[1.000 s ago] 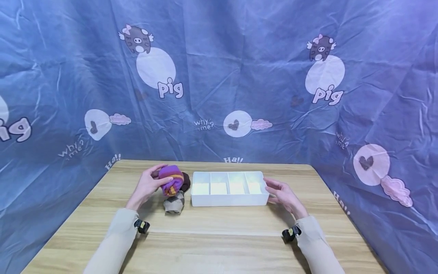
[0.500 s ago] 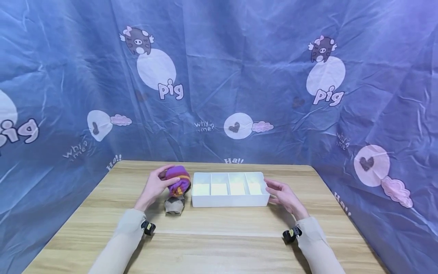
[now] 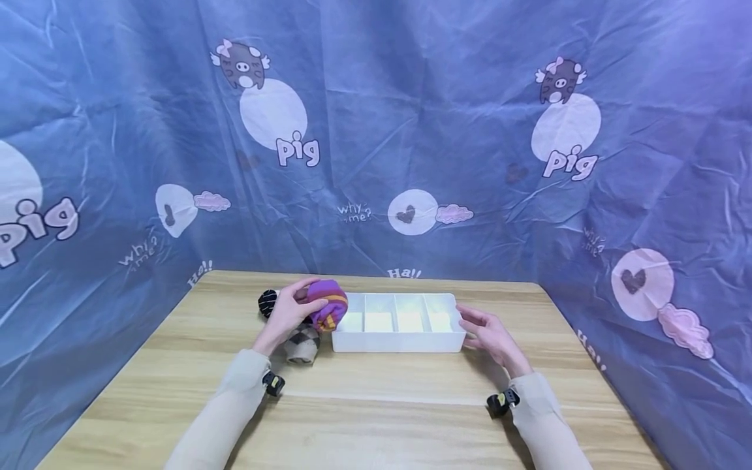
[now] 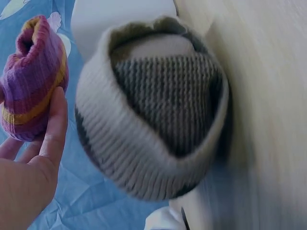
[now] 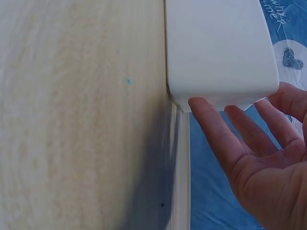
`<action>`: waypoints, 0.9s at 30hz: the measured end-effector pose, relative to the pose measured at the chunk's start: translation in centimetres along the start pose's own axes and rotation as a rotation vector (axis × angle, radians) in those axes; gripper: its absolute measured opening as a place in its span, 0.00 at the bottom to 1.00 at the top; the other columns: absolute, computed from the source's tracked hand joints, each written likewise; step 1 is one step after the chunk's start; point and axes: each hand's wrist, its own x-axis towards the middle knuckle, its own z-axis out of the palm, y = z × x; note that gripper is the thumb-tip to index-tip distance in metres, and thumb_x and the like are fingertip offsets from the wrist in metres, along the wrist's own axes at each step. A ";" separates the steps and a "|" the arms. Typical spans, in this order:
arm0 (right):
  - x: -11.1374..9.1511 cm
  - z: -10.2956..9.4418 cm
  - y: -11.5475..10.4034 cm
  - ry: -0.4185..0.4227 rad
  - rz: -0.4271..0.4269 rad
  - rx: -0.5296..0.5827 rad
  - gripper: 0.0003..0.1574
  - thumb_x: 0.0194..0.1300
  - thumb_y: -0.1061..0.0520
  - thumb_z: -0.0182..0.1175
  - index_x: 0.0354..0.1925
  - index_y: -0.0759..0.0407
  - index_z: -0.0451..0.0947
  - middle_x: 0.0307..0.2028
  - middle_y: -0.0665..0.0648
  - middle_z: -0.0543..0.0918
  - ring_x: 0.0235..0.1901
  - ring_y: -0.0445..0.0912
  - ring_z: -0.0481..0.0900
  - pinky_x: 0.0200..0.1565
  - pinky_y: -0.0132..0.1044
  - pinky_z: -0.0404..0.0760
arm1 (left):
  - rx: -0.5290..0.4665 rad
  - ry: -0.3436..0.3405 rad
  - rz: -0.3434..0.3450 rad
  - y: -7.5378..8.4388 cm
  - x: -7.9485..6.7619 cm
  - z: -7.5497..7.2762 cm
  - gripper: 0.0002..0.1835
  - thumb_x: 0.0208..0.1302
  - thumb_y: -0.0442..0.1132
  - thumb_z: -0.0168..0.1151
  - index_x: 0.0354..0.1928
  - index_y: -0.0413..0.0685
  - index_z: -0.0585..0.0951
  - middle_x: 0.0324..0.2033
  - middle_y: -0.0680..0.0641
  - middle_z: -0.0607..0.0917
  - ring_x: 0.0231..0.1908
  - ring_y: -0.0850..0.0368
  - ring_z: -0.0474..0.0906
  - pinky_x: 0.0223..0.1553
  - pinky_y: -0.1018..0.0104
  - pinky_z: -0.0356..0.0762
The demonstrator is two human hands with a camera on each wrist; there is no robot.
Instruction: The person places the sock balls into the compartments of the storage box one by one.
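Across the blue curtain [image 3: 364, 130] beyond both hands, outlined letters read "pig", "why me?" and "Ha!!", amid printed pigs, hearts and clouds. The wrinkled cloth borders a table [image 3: 376, 434] with pale wood grain. Between the hands sits a smooth white box [image 3: 397, 343], oblong, with four compartments in a row. The right hand [image 3: 490, 336] has its fingers extended and spread, fingertips touching the box's end. The left hand [image 3: 286, 316] grips a rolled purple sock [image 3: 328, 305] between thumb and fingers, raised above the table at the box's left end. That sock is ribbed knit, round, banded in magenta and orange-yellow. Just nearer the person than the left hand lies a grey-and-beige sock [image 3: 301, 350], its folded cuff gaping; beyond that hand's outer side rests a black sock [image 3: 267, 303] with thin white lines.
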 end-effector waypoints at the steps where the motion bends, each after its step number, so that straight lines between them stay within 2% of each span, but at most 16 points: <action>1: -0.1 0.0 0.0 0.003 -0.003 -0.004 0.36 0.74 0.59 0.51 0.74 0.65 0.53 0.72 0.74 0.55 0.65 0.62 0.68 0.58 0.50 0.78 | -0.014 -0.006 0.003 0.1 0.1 0.2 0.34 0.57 0.39 0.73 0.66 0.48 0.73 0.54 0.35 0.81 0.49 0.48 0.81 0.45 0.63 0.84; 6: -0.5 -0.3 0.1 0.009 -0.007 -0.019 0.36 0.73 0.59 0.52 0.73 0.65 0.54 0.72 0.74 0.55 0.62 0.54 0.73 0.56 0.47 0.80 | -0.003 0.008 0.011 0.0 0.5 1.3 0.31 0.57 0.40 0.73 0.63 0.49 0.75 0.52 0.36 0.83 0.46 0.51 0.83 0.42 0.67 0.83; 10: -0.8 -0.2 0.2 0.005 -0.012 -0.030 0.38 0.72 0.56 0.55 0.73 0.65 0.54 0.72 0.75 0.54 0.57 0.48 0.77 0.54 0.45 0.81 | 0.063 0.026 0.000 -0.2 0.6 2.3 0.33 0.56 0.44 0.74 0.64 0.48 0.75 0.51 0.37 0.84 0.47 0.51 0.82 0.43 0.67 0.83; 18: -1.0 0.5 0.1 0.026 0.017 -0.005 0.36 0.73 0.60 0.53 0.74 0.63 0.55 0.72 0.72 0.58 0.63 0.59 0.72 0.56 0.49 0.80 | 0.184 0.074 -0.002 -0.5 0.5 2.9 0.33 0.54 0.44 0.75 0.62 0.46 0.77 0.47 0.39 0.86 0.45 0.49 0.83 0.45 0.61 0.83; 22: -1.1 0.7 0.1 0.035 0.024 -0.009 0.35 0.73 0.60 0.52 0.74 0.63 0.55 0.72 0.71 0.59 0.62 0.59 0.72 0.57 0.49 0.80 | 0.236 0.073 0.016 -0.5 0.6 3.2 0.30 0.54 0.43 0.74 0.60 0.46 0.79 0.46 0.40 0.87 0.44 0.49 0.83 0.46 0.58 0.82; 27: -1.4 0.8 0.0 0.045 0.016 -0.008 0.35 0.73 0.59 0.53 0.74 0.62 0.56 0.72 0.71 0.59 0.62 0.59 0.73 0.56 0.48 0.80 | 0.347 0.077 0.038 -0.3 0.7 3.6 0.30 0.53 0.46 0.74 0.60 0.48 0.79 0.47 0.41 0.86 0.45 0.47 0.82 0.48 0.53 0.81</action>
